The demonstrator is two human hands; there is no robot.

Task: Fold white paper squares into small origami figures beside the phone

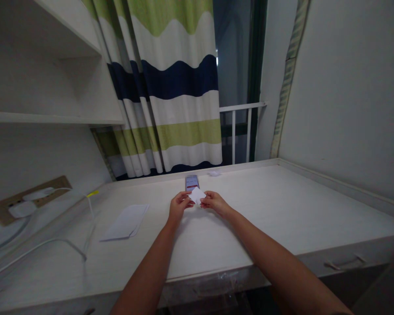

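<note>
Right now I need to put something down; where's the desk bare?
Widest: the desk between the right hand and the right-hand wall. Narrower: between the flat paper and the left hand. Crowded: around the hands, small white paper and phone, and at the far left by the cables.

A person's bare left forearm (154,267) and right forearm (265,240) are slanting inward from below, while the left hand (180,205) and right hand (217,204) are facing each other, close but apart, their fingers bending in a light pinch.
</note>
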